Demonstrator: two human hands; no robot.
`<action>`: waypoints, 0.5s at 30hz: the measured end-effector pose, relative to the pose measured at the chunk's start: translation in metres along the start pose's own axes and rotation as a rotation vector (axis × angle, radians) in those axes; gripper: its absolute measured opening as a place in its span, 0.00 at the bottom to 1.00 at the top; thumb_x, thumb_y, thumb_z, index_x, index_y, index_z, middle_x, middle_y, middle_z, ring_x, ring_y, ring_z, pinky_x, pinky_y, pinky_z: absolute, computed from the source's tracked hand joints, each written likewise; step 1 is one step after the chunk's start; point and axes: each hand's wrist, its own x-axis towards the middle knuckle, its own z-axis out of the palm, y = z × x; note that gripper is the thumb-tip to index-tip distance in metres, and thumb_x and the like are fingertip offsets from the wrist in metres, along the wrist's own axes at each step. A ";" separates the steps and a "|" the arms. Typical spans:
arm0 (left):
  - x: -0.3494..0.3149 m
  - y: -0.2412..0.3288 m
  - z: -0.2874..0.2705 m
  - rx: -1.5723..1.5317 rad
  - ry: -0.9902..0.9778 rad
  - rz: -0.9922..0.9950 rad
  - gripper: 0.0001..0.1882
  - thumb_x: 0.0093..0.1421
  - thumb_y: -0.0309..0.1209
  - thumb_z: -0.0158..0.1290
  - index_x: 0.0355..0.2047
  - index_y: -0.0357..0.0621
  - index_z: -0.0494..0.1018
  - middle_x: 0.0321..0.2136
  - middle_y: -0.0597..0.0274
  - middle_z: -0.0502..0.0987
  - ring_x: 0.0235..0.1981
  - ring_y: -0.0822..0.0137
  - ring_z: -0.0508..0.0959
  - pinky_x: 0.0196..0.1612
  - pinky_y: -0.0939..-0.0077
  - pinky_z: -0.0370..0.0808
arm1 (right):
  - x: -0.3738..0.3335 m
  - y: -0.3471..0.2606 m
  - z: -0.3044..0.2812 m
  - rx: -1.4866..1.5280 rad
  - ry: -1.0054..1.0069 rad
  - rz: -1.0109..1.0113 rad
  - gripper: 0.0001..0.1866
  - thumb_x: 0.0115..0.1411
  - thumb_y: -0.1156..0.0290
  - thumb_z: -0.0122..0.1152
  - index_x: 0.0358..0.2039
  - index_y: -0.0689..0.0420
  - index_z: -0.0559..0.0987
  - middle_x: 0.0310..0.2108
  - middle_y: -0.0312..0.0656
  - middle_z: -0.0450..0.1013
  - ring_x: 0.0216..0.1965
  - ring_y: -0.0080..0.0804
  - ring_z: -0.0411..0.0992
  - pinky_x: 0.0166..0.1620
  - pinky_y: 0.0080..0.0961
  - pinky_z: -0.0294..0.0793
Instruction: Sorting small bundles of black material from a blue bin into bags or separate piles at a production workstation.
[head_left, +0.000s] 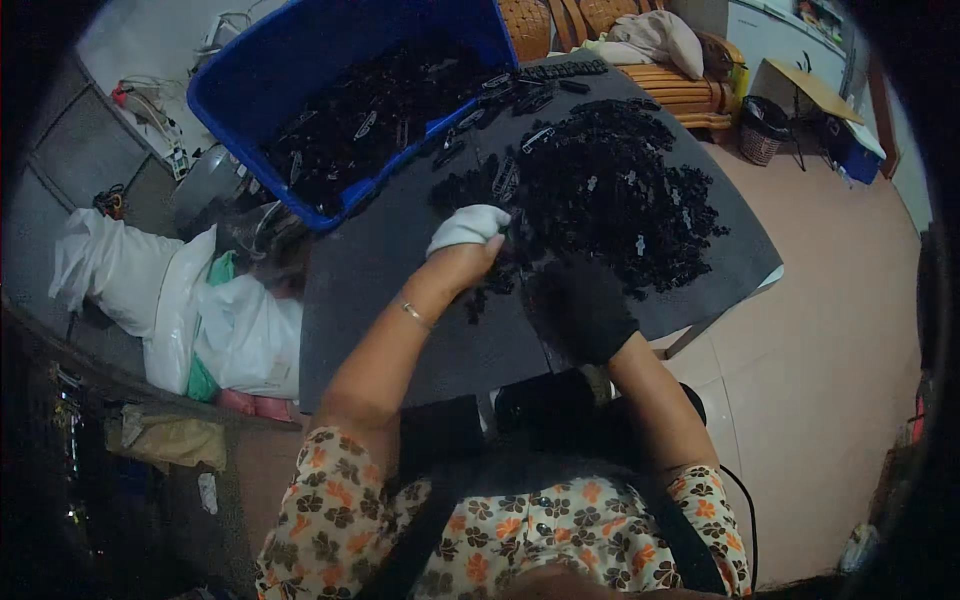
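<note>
My left hand (468,232), in a white glove that leaves the thumb bare, is at the left edge of a heap of small black plastic parts (610,195). Its fingers are bent together with the thumb against them; whatever may be pinched there is too dark to make out. My right hand (578,308), in a black glove, is at the near side of the same heap. Its fingers blend into the dark parts, so their pose is hidden. Loose black pieces lie around both hands on the dark grey tabletop (370,300).
A blue plastic bin (350,205) with many black parts stands at the far left of the table. White bags (245,325) sit left of the table. Beyond it are a wooden bench (655,92), a wastebasket (763,135) and a small folding table (812,92).
</note>
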 end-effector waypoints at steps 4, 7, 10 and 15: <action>-0.030 -0.007 -0.008 -0.315 0.107 -0.146 0.11 0.51 0.24 0.55 0.36 0.39 0.73 0.31 0.59 0.76 0.30 0.68 0.75 0.35 0.76 0.73 | -0.006 0.010 0.011 0.742 0.041 0.250 0.08 0.48 0.73 0.57 0.31 0.57 0.75 0.29 0.45 0.72 0.31 0.44 0.71 0.34 0.32 0.70; -0.049 0.013 -0.023 -0.581 0.070 -0.376 0.09 0.51 0.24 0.56 0.35 0.38 0.74 0.30 0.60 0.76 0.29 0.71 0.75 0.34 0.77 0.73 | -0.004 -0.008 -0.001 0.409 0.187 -0.064 0.10 0.48 0.76 0.57 0.33 0.57 0.74 0.30 0.44 0.71 0.32 0.43 0.71 0.34 0.30 0.70; -0.067 0.018 -0.021 -0.489 0.184 -0.223 0.08 0.49 0.23 0.57 0.32 0.38 0.75 0.30 0.61 0.76 0.32 0.69 0.76 0.36 0.76 0.72 | -0.009 -0.007 0.011 0.358 0.183 -0.152 0.12 0.46 0.78 0.56 0.34 0.57 0.73 0.30 0.44 0.71 0.33 0.43 0.70 0.35 0.30 0.70; -0.084 0.032 -0.023 -0.325 0.203 -0.132 0.15 0.46 0.21 0.58 0.37 0.41 0.73 0.37 0.56 0.73 0.41 0.64 0.73 0.45 0.73 0.70 | -0.016 -0.007 0.017 0.279 0.198 -0.205 0.13 0.44 0.78 0.58 0.33 0.57 0.73 0.31 0.44 0.70 0.35 0.43 0.70 0.37 0.32 0.70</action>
